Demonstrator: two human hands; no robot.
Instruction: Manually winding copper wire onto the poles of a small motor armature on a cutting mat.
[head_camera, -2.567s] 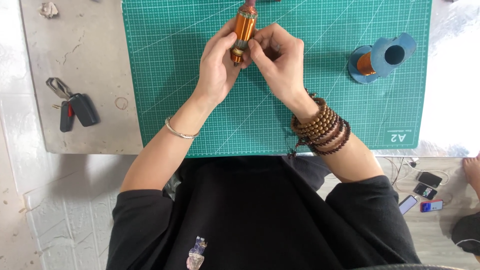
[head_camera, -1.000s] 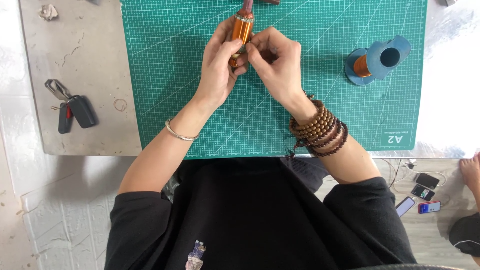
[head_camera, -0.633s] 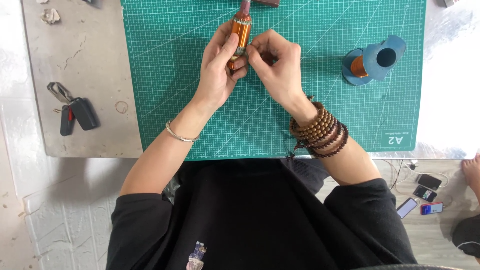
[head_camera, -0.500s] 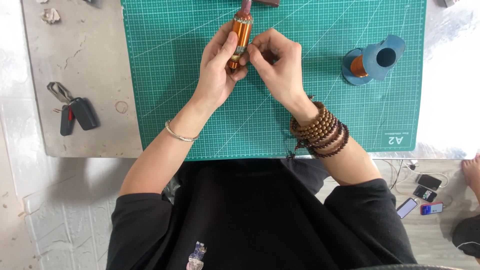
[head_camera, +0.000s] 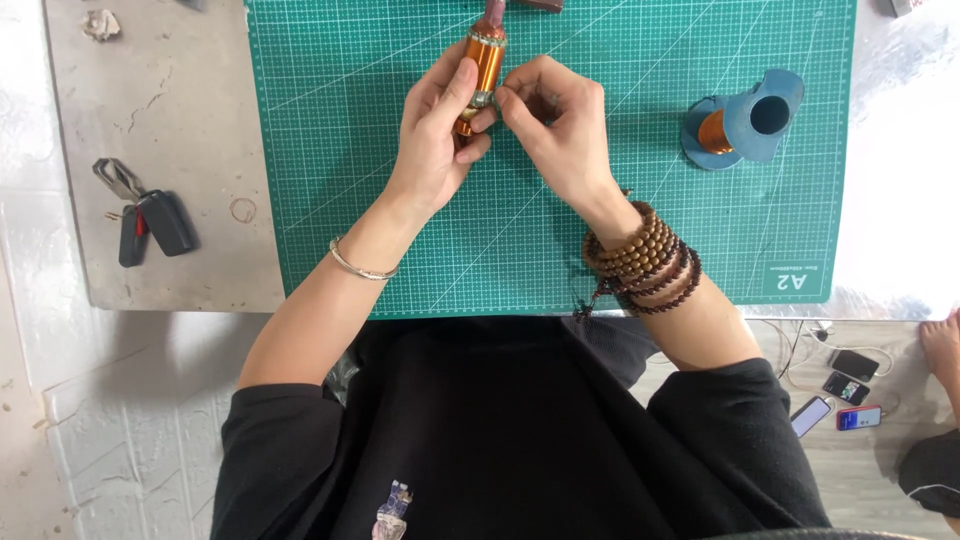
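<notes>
Near the top centre of the frame, the left hand grips a copper-wound coil, its thumb lying along the orange winding and the fingers curled behind it. The right hand meets it just to the right, fingertips pinched together against the lower part of the coil; whether they pinch a wire is too small to tell. Both work over a green cutting mat. At the upper right of the mat lies a blue spool of copper wire. On the grey table at left rest car keys.
</notes>
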